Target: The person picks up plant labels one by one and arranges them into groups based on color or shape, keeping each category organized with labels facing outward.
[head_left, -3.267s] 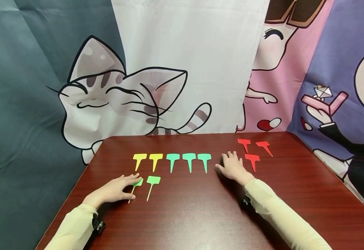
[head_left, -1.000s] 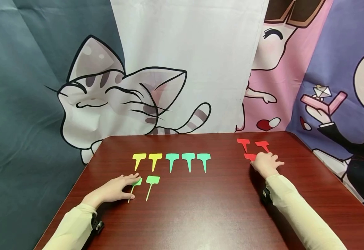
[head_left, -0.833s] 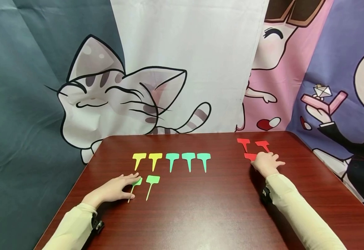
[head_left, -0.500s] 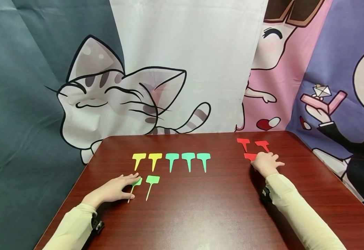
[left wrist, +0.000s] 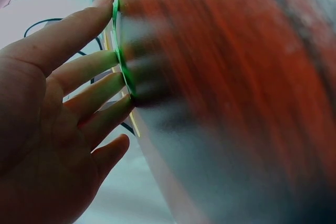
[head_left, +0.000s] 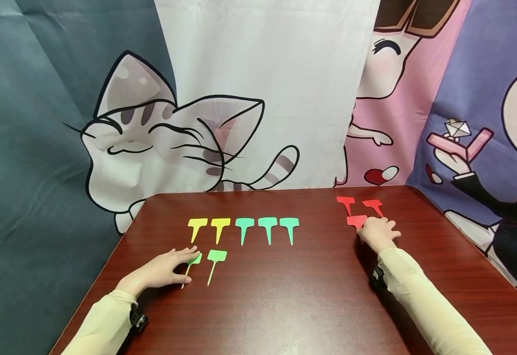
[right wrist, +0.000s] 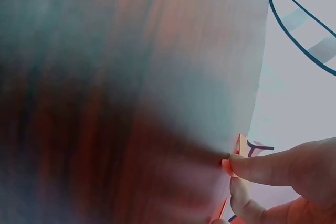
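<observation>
My left hand (head_left: 165, 268) lies over a green plant label (head_left: 195, 258), its straight fingertips on the label's head. In the left wrist view the fingertips touch the edge-on green plant label (left wrist: 116, 30). A second green plant label (head_left: 217, 255) lies just to the right of it. On the far right of the table, my right hand (head_left: 377, 234) pinches a red T-shaped plant label (head_left: 356, 221) by its stem, which the fingers hide. Thumb and forefinger meet at the red plant label (right wrist: 226, 166) in the right wrist view.
Two more red labels, one at the back (head_left: 345, 201) and one tilted (head_left: 372, 203), lie just beyond the right hand. Two yellow labels (head_left: 220, 224) and three teal labels (head_left: 267, 224) form a row on the brown table (head_left: 276, 291). A printed cloth (head_left: 302, 88) hangs behind.
My right hand has moved right, from beside the teal labels to the nearest red label. In the last half second that label's head has tipped up slightly. The left hand stays put.
</observation>
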{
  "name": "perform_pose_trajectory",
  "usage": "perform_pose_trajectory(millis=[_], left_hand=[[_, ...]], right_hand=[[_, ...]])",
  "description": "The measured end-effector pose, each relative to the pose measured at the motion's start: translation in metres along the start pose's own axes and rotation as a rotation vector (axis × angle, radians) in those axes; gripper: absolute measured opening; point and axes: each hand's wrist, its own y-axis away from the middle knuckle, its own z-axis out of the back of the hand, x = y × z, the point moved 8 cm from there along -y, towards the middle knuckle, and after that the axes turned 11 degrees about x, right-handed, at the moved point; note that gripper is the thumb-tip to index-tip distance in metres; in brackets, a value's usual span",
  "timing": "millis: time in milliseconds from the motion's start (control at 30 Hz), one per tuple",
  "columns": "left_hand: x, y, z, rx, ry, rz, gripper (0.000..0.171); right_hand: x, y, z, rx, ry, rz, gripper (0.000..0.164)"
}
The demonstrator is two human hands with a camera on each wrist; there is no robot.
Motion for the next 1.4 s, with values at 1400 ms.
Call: perform_pose_trajectory(millis=[1400], left_hand=[[-0.001,0.001,0.000,-0.011,0.010,0.001,0.067]], right_hand=[[0.019,0.009,0.002,-0.072,0.004,0.168,0.029]])
